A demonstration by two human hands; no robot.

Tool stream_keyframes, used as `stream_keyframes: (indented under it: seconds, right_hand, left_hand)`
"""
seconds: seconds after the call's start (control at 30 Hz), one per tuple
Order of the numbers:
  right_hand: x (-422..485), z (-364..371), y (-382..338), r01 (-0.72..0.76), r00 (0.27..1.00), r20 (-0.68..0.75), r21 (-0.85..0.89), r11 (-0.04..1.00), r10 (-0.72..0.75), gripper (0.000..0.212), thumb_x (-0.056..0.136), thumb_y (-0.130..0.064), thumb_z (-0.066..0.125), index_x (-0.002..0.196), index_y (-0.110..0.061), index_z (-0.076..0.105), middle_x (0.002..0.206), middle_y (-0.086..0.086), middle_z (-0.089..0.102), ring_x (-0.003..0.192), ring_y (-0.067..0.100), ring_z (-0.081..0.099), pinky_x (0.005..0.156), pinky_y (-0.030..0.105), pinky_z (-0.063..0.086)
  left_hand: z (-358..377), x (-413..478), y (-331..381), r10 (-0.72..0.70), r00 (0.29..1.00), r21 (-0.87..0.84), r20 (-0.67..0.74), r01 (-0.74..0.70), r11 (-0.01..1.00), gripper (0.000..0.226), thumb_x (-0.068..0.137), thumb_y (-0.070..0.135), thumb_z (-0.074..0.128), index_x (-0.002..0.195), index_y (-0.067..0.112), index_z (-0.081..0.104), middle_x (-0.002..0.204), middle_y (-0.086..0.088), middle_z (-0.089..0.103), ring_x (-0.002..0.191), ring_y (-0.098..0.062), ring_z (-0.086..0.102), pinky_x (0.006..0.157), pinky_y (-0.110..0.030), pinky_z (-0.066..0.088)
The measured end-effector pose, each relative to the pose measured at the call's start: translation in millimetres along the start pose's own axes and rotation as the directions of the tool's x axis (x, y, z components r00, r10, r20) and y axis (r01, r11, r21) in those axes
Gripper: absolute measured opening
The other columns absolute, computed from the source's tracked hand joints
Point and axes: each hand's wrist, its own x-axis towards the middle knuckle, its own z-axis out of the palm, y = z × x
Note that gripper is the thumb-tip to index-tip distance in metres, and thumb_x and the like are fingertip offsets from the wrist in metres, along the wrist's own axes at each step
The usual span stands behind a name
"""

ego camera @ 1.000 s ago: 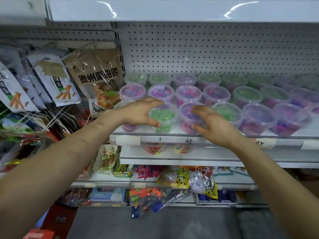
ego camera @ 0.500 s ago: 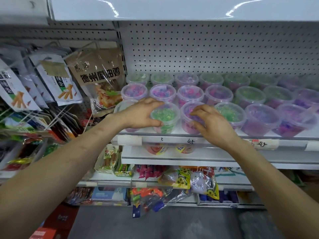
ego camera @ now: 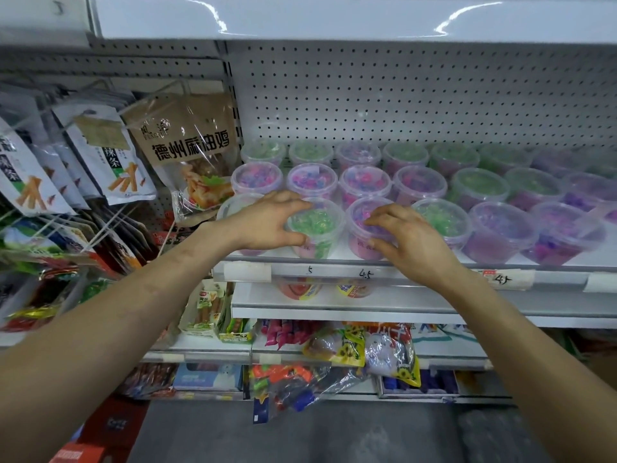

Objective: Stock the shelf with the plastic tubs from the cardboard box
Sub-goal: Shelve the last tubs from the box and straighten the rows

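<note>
Head cam: both front-row tubs sit right at the shelf [ego camera: 417, 273] lip, so a sloppy nudge could tip 1 off or knock the rows behind crooked. Left hand [ego camera: 267, 222] grips the green tub [ego camera: 317, 225], which has green bits inside. Right hand [ego camera: 412, 240] grips the pink tub [ego camera: 365, 235] beside it, full of pink-purple bits. Lids are on. No cardboard box in view.

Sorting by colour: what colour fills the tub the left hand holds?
Green contents in the plastic tub; head view.
</note>
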Motion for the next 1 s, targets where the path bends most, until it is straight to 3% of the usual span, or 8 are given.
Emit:
stream_keyframes:
  seconds: [0.27, 0.4, 0.53, 0.6, 0.7, 0.87, 1.0]
  right_hand:
    - [3.2, -0.8, 1.0, -0.006, 1.000, 0.004, 0.002, 1.000, 0.006, 0.036, 0.097, -0.030, 0.072, 0.131, -0.019, 0.070, 0.135, -0.001, 0.063, 0.124, 0.026, 0.056, 0.104, 0.043, 0.047]
    - [3.1, -1.7, -0.2, -0.033, 0.999, 0.026, -0.003, 0.999, 0.033, 0.041, 0.097, -0.035, 0.071, 0.134, -0.018, 0.067, 0.137, 0.000, 0.061, 0.128, 0.026, 0.054, 0.107, 0.040, 0.044]
    - [13.8, 1.8, -13.1, -0.048, 0.999, 0.025, 0.058, 0.997, 0.047, 0.052, 0.098, -0.042, 0.069, 0.142, -0.016, 0.061, 0.144, 0.001, 0.058, 0.134, 0.023, 0.050, 0.113, 0.039, 0.042]
    - [22.7, 6.2, -20.8, -0.048, 0.998, 0.049, 0.082, 0.995, 0.044, 0.059, 0.098, -0.048, 0.068, 0.146, -0.016, 0.057, 0.148, 0.001, 0.055, 0.137, 0.022, 0.048, 0.115, 0.041, 0.041]
    - [34.8, 14.0, -32.0, -0.055, 0.992, 0.119, 0.077, 0.996, 0.046, 0.070, 0.096, -0.056, 0.068, 0.151, -0.016, 0.052, 0.153, 0.003, 0.052, 0.141, 0.023, 0.046, 0.117, 0.041, 0.039]
    - [44.0, 17.6, -35.1, -0.054, 0.992, 0.114, 0.055, 0.997, 0.047, 0.067, 0.095, -0.053, 0.071, 0.149, -0.017, 0.055, 0.152, 0.003, 0.055, 0.142, 0.023, 0.045, 0.117, 0.038, 0.036]
    - [40.2, 12.2, -31.3, -0.051, 0.993, 0.107, 0.079, 0.996, 0.042, 0.060, 0.098, -0.043, 0.071, 0.150, -0.017, 0.055, 0.152, 0.003, 0.054, 0.140, 0.022, 0.047, 0.116, 0.034, 0.035]
  left_hand:
    - [2.0, 0.9, 9.5, -0.069, 0.995, 0.136, -0.078, 0.079, 0.987, 0.083, 0.082, 0.083, 0.053, 0.149, 0.035, 0.047, 0.137, -0.010, 0.046, 0.135, -0.029, 0.030, 0.114, -0.046, 0.034]
    - [-9.2, 4.6, 2.0, -0.045, 0.998, 0.076, 0.041, 0.042, 0.996, 0.095, 0.071, 0.093, 0.044, 0.150, 0.040, 0.046, 0.148, -0.009, 0.042, 0.142, -0.030, 0.025, 0.120, -0.046, 0.026]
    - [-17.3, 6.4, -15.6, 0.037, 0.989, 0.004, 0.143, -0.038, 0.999, 0.084, 0.082, 0.073, 0.065, 0.155, 0.037, 0.041, 0.167, 0.000, 0.027, 0.156, -0.021, 0.013, 0.125, -0.035, 0.008]
    - [-17.7, 10.5, -17.3, 0.082, 0.988, -0.028, 0.128, -0.079, 0.996, 0.089, 0.075, 0.075, 0.060, 0.152, 0.032, 0.047, 0.161, 0.000, 0.038, 0.151, -0.019, 0.026, 0.122, -0.029, 0.015]
    - [-16.6, 12.6, -19.2, 0.087, 0.991, -0.059, 0.104, -0.081, 0.995, 0.088, 0.072, 0.075, 0.059, 0.148, 0.031, 0.051, 0.153, 0.005, 0.046, 0.144, -0.015, 0.036, 0.121, -0.033, 0.025]
    - [-12.2, 6.8, -19.2, 0.041, 0.998, -0.024, 0.038, -0.040, 0.999, 0.084, 0.074, 0.075, 0.065, 0.147, 0.033, 0.052, 0.150, 0.004, 0.048, 0.140, -0.019, 0.038, 0.118, -0.037, 0.030]
    - [-11.6, 5.2, -18.8, 0.031, 0.999, 0.024, 0.030, -0.032, 0.999, 0.101, 0.070, 0.087, 0.053, 0.155, 0.032, 0.042, 0.157, -0.002, 0.040, 0.146, -0.025, 0.030, 0.119, -0.037, 0.024]
